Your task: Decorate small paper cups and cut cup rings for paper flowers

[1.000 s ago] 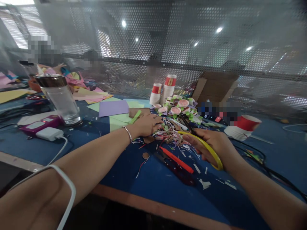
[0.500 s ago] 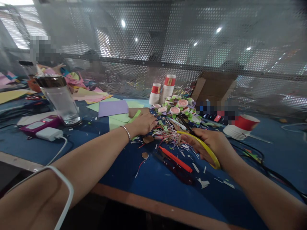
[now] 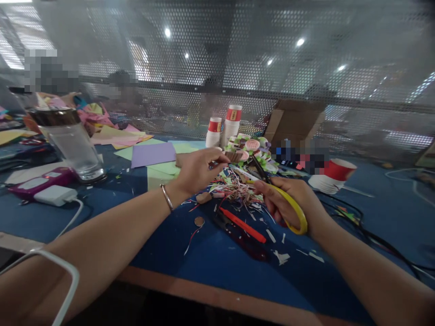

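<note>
My left hand (image 3: pixel 200 168), with a silver bangle at the wrist, is raised above the table. Its thumb and fingers pinch a small brown piece of cardboard (image 3: pixel 234 156). In my right hand (image 3: pixel 288 199) are scissors (image 3: pixel 295 213) with yellow handles and dark blades, pointing up and left near the cardboard. Whether the blades are apart I cannot tell. Beneath both hands lies a heap of paper scraps (image 3: pixel 239 190). Behind it are several paper pieces with round pink-printed tops and green tabs (image 3: pixel 253 145). An orange-red pen (image 3: pixel 243 225) and a dark red cutter (image 3: pixel 249 246) lie in front.
Paper cups (image 3: pixel 232 124) stand stacked at the back, with another stack lying tilted (image 3: pixel 336 174) at right. Purple paper (image 3: pixel 152 154) and green sheets lie left of centre. A glass bottle (image 3: pixel 76 151) and a white charger (image 3: pixel 56 194) are at left. Black cables (image 3: pixel 370 235) run along the right.
My left hand has lifted from the table and turned, now pinching the brown cardboard. My right hand stays near the same place with the scissors. The view has shifted slightly right.
</note>
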The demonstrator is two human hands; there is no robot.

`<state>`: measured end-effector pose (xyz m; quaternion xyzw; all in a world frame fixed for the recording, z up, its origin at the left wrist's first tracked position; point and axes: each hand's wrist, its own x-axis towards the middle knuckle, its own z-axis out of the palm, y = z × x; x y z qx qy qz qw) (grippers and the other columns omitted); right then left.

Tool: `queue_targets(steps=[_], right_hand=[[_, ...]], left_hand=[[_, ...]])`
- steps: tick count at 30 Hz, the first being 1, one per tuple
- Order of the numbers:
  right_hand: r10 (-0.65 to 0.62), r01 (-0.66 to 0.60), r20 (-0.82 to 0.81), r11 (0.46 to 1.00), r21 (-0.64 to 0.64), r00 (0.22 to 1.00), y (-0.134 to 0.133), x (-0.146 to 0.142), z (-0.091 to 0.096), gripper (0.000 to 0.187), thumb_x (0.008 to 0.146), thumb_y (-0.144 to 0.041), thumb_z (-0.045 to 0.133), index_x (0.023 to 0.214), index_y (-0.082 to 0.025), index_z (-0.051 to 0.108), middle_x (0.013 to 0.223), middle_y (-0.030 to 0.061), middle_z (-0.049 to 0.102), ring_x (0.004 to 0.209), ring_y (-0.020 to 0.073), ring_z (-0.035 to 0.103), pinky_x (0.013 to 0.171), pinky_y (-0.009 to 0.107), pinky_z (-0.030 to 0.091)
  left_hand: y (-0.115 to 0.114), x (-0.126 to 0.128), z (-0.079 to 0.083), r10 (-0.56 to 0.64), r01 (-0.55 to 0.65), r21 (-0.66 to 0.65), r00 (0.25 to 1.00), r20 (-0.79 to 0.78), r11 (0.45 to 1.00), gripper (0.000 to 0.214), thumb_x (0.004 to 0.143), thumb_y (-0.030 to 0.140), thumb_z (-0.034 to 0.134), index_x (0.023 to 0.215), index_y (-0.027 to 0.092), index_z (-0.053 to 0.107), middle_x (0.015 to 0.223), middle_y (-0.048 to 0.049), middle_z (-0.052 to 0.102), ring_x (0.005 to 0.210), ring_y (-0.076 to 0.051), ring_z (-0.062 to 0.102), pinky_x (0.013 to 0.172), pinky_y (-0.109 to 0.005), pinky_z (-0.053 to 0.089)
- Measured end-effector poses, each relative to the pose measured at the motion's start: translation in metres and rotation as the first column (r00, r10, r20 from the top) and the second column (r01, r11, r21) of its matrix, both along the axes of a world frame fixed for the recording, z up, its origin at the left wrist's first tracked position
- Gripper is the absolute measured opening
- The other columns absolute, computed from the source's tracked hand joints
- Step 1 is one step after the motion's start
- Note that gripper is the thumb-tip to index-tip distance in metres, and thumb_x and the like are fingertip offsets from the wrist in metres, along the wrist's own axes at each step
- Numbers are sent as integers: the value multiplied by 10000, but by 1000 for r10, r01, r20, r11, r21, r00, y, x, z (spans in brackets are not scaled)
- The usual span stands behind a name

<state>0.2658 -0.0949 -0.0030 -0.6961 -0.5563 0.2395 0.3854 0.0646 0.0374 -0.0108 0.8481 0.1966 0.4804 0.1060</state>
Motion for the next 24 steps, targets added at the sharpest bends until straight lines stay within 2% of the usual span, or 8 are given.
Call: queue_targets(steps=[2, 5, 9, 11, 15, 20, 22, 24], right_hand=[[10, -7, -91, 999, 39, 996, 1, 1, -1, 569, 754, -775, 645, 692, -210, 609, 419, -43, 520, 288, 124, 488, 292, 226, 370], [32, -22, -190, 998, 56, 981, 1, 1, 0, 575, 760, -771, 654, 705, -199, 632, 419, -40, 525, 278, 119, 475, 266, 217, 348], [64, -40, -235, 994, 103, 970, -1, -1, 4, 575, 795, -758, 627, 701, -192, 657, 376, -42, 500, 255, 103, 429, 266, 207, 311], [62, -29, -247, 990, 136, 967, -2, -1, 5, 539, 823, -716, 625, 680, -197, 658, 381, -43, 505, 260, 98, 433, 278, 208, 308], [48, -5, -273, 987, 159, 961, -2, 2, 7, 524, 849, -618, 645, 526, -215, 558, 407, -39, 512, 278, 89, 439, 289, 215, 313], [48, 3, -265, 982, 190, 963, -1, 4, 9, 517, 834, -552, 669, 476, -211, 519, 387, -34, 489, 275, 87, 435, 292, 216, 319], [48, 1, -256, 982, 186, 966, -2, 1, 9, 503, 821, -557, 677, 493, -210, 520, 392, -35, 497, 269, 91, 449, 282, 212, 325], [64, -23, -244, 985, 169, 968, -2, -1, 8, 498, 794, -567, 711, 506, -209, 517, 395, -39, 503, 267, 93, 461, 276, 204, 337]], left_hand=[[-6, 2, 0, -70, 79, 155, 996, -62, 985, 73, 907, 172, 668, 928, 189, 735, 882, -26, 766, 840, -145, 697, 774, -287, 534], [-15, 2, 2, -155, 200, 345, 976, -155, 917, 130, 962, 157, 594, 966, 198, 717, 954, -40, 778, 922, -148, 700, 840, -312, 552], [-24, 0, 11, -175, 275, 495, 955, -240, 824, 178, 997, 122, 525, 1006, 173, 695, 1075, -65, 782, 1002, -153, 698, 934, -337, 550], [-29, -2, 15, -152, 295, 506, 940, -304, 811, 207, 1005, 118, 493, 1009, 163, 696, 1130, -74, 773, 1034, -173, 689, 945, -351, 550], [-41, 0, 18, -200, 304, 275, 915, -349, 912, 238, 999, 142, 479, 994, 215, 705, 1283, -79, 708, 1143, -191, 659, 1012, -370, 525], [-51, 8, 11, -312, 302, -118, 947, -72, 946, 147, 940, 195, 585, 1069, 212, 654, 1232, -109, 683, 1170, -225, 635, 1005, -383, 520], [-50, 14, 5, -306, 302, -348, 951, 43, 888, 283, 926, 282, 631, 1194, 194, 600, 1197, -122, 694, 1104, -226, 662, 922, -354, 546], [-48, 19, 0, -330, 335, -569, 937, 116, 751, 422, 907, 368, 667, 1271, 183, 560, 1072, -110, 729, 962, -207, 698, 801, -317, 553]])
